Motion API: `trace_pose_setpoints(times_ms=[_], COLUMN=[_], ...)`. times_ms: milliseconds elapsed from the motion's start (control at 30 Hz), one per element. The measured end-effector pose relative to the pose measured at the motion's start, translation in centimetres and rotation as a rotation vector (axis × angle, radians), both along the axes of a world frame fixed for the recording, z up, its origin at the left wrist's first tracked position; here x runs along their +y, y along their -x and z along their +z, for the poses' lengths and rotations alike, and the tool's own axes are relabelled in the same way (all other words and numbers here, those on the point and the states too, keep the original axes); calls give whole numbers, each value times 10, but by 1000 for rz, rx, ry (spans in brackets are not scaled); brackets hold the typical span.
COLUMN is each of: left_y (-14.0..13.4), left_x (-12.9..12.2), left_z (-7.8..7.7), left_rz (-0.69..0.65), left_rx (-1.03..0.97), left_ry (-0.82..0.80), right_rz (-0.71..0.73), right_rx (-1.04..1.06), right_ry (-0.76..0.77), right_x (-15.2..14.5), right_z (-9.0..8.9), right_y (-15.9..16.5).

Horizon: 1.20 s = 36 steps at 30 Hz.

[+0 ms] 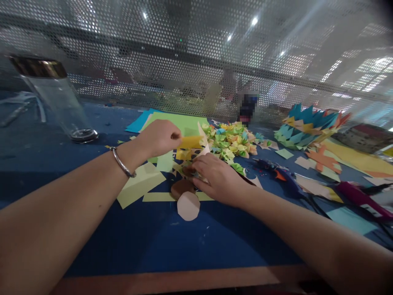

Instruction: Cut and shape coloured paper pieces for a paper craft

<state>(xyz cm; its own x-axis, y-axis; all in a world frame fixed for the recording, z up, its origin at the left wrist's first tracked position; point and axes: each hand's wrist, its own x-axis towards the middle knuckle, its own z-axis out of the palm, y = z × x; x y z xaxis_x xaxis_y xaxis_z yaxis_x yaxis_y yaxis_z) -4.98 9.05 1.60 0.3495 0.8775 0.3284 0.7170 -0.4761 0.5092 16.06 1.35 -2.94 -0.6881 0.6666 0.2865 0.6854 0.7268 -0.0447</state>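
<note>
My left hand point(162, 137), a metal bangle on its wrist, is closed on the end of a yellow paper strip point(190, 142) that points right. My right hand point(219, 178) is low over the paper scraps with its fingers curled; what they grip is hidden. A pale piece of paper point(204, 141) stands up just behind the right fingers. Below them lie a brown rounded piece point(181, 189) and a whitish many-sided paper disc point(188, 206). Light yellow-green paper point(141, 184) lies under the left wrist, and a thin pale strip point(158, 197) runs beneath the brown piece.
Folded paper flowers point(230, 141) are heaped behind my hands. A glass jar point(61, 102) stands at left. Green sheets point(178, 121) lie at the back. To the right are a blue glue gun point(285, 180), a purple tool point(364, 200), cables and a paper crown point(307, 127). Perforated metal point(184, 53) rises behind.
</note>
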Motion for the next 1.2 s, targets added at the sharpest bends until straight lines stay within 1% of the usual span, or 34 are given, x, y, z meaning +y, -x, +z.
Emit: trace_pose_setpoints(times_ms=[100, 267, 333, 433, 500, 567, 600, 700, 833, 900, 1000, 1200], left_y=[5, 4, 1, -2, -3, -5, -6, -16, -30, -34, -36, -36], left_x=[7, 17, 16, 11, 5, -3, -6, -16, -27, -31, -35, -35], left_z=[-3, -12, -11, -4, 1, 6, 7, 7, 5, 4, 4, 2], left_rz=[16, 71, 76, 92, 71, -9, -23, -116, -192, -232, -267, -302], left_rx=[-136, -429, -527, -623, -638, -632, -636, -613, -597, -612, -628, -623], left_ry=[16, 151, 168, 144, 130, 186, 235, 437, 560, 612, 647, 671], right_rz=[-46, -88, -78, -35, -2, 6, -3, -76, -181, -200, -215, -228], right_rx=[18, 95, 175, 364, 504, 628, 682, 849, 1055, 1125, 1188, 1214], right_ry=[-11, -51, -72, -118, -128, -89, -56, 62, 220, 279, 339, 367], right_x=[3, 5, 7, 9, 9, 8, 8, 8, 12, 15, 19, 19], right_z=[-4, -8, -9, -9, -7, -3, -1, 6, 10, 10, 8, 7], right_y=[4, 5, 3, 0, -3, -6, -7, -12, -18, -21, -22, -20])
